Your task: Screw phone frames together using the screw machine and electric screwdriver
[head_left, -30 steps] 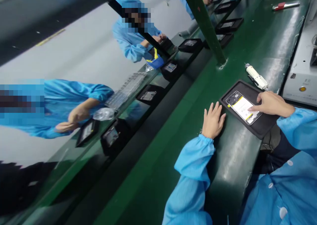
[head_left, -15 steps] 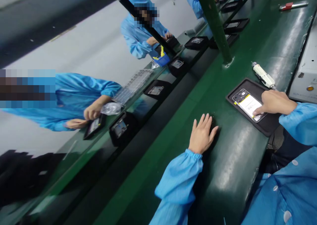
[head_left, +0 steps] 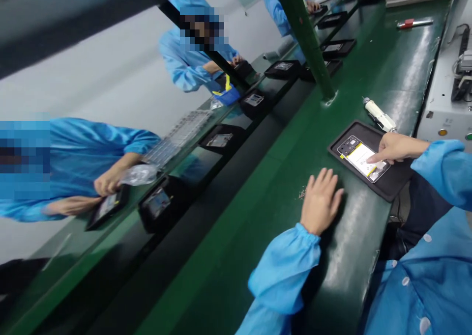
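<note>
My left hand (head_left: 320, 201) lies palm down on the green bench, fingers spread and holding nothing. Close beside its fingers is a scatter of tiny metal bits (head_left: 302, 192), perhaps screws. My right hand (head_left: 398, 147) reaches over an opened phone (head_left: 353, 152), whose inside with a white battery faces up. Its index finger is stretched out onto the battery, while the other fingers are partly curled; nothing shows in its grasp. The phone rests in a black foam tray (head_left: 396, 180). Just behind the tray lies a white electric screwdriver (head_left: 379, 115).
A green post (head_left: 306, 45) rises from the bench (head_left: 273, 237). Left of it runs a dark strip carrying black trays (head_left: 221, 139) with phones. Co-workers in blue sit beyond, one with hands (head_left: 106, 182) at a phone. A red-and-silver tool (head_left: 415, 23) lies far back.
My left hand has slid to the right over the bench, and the tiny metal bits now show beside it. My right index finger now points onto the battery. The view has shifted slightly.
</note>
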Motion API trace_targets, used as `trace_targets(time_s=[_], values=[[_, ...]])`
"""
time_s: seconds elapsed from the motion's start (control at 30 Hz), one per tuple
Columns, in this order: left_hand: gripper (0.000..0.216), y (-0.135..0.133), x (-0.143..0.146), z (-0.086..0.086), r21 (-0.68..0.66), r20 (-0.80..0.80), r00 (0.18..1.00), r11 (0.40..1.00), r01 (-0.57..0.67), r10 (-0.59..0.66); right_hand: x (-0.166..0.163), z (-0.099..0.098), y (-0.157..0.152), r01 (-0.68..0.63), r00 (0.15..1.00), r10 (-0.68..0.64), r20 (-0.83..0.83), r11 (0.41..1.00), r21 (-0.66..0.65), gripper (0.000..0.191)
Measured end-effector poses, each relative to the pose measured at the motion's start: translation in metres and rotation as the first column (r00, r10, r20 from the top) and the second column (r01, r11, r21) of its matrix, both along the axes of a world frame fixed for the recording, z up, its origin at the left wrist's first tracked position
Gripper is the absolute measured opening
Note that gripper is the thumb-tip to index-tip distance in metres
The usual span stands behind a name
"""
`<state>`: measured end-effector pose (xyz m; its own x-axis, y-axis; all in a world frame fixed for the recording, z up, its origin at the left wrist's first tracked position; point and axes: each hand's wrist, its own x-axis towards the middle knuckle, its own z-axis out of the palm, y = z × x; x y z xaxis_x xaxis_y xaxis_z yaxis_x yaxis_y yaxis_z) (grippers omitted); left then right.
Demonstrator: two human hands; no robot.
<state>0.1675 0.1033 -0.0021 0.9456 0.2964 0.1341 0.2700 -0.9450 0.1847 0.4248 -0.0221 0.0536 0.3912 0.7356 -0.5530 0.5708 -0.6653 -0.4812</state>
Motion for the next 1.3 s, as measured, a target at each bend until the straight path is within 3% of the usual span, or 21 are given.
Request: trace_targets(time_s=[0.1,0.2,0.3,0.37,0.43,0.5,0.57,0.6,0.67,0.73,0.83,0.9,0.93,1.03,1.13,1.23,1.3], values=[[0.058,-0.027,0.030,-0.013,-0.115,0.091,0.982,0.978,0.173,-0.163,0.004,-0.004,-0.007,0.145,0.943,-0.117,-0.313,0.987,0.067,0.060],[0.056,-0.038,0.038,-0.023,-0.188,0.182,0.972,0.965,0.181,-0.146,-0.002,-0.008,-0.010,0.279,0.854,-0.209,-0.477,0.957,0.080,0.052],[0.049,-0.028,0.030,-0.022,-0.289,0.222,0.972,0.947,0.139,-0.075,-0.010,-0.008,-0.003,0.217,0.905,-0.164,-0.394,0.972,0.094,0.045],[0.044,-0.016,0.031,-0.014,-0.407,0.225,0.969,0.913,0.001,0.099,-0.014,-0.003,0.004,0.150,0.948,-0.108,-0.300,0.982,0.119,0.040],[0.045,-0.009,0.040,-0.001,-0.586,0.197,0.913,0.789,-0.184,0.358,-0.022,0.002,0.007,0.089,0.979,-0.043,-0.198,0.968,0.234,0.031],[0.049,-0.009,0.052,0.015,-0.777,0.124,0.837,0.577,-0.252,0.532,-0.038,0.006,0.007,-0.023,1.000,0.029,-0.011,0.929,0.370,0.019],[0.050,-0.015,0.065,0.031,-0.895,0.069,0.827,0.400,-0.196,0.559,-0.060,0.008,0.005,-0.207,0.960,0.097,0.263,0.877,0.433,0.018],[0.049,-0.017,0.071,0.038,-0.922,0.059,0.832,0.350,-0.166,0.551,-0.071,0.009,0.003,-0.288,0.919,0.119,0.375,0.852,0.437,0.021],[0.046,-0.021,0.081,0.049,-0.943,0.062,0.830,0.304,-0.132,0.554,-0.089,0.012,0.000,-0.416,0.839,0.150,0.523,0.797,0.437,0.024],[0.048,-0.024,0.089,0.057,-0.957,0.084,0.813,0.274,-0.096,0.577,-0.095,0.018,-0.004,-0.477,0.810,0.167,0.562,0.745,0.466,0.024],[0.058,-0.029,0.102,0.064,-0.972,0.179,0.789,0.231,0.049,0.587,-0.080,0.033,-0.016,-0.386,0.865,0.043,0.500,0.694,0.607,0.024],[0.063,-0.038,0.114,0.064,-0.955,0.271,0.770,0.260,0.141,0.578,-0.061,0.045,-0.025,-0.197,0.899,-0.184,0.398,0.641,0.742,0.037],[0.064,-0.044,0.121,0.063,-0.938,0.316,0.756,0.308,0.159,0.573,-0.050,0.049,-0.029,-0.097,0.895,-0.293,0.335,0.607,0.789,0.053],[0.059,-0.068,0.141,0.056,-0.836,0.455,0.733,0.525,0.157,0.506,-0.024,0.054,-0.038,0.088,0.886,-0.422,0.191,0.559,0.825,0.097],[0.044,-0.095,0.159,0.050,-0.694,0.568,0.759,0.681,0.233,0.319,-0.007,0.044,-0.047,0.119,0.872,-0.471,0.133,0.468,0.875,0.080],[0.040,-0.113,0.170,0.045,-0.576,0.593,0.795,0.756,0.310,0.125,0.015,0.041,-0.065,0.005,0.838,-0.520,0.165,0.310,0.951,0.056],[0.044,-0.112,0.172,0.041,-0.496,0.568,0.823,0.785,0.371,-0.030,0.041,0.051,-0.083,-0.065,0.798,-0.563,0.214,0.273,0.960,0.051]])
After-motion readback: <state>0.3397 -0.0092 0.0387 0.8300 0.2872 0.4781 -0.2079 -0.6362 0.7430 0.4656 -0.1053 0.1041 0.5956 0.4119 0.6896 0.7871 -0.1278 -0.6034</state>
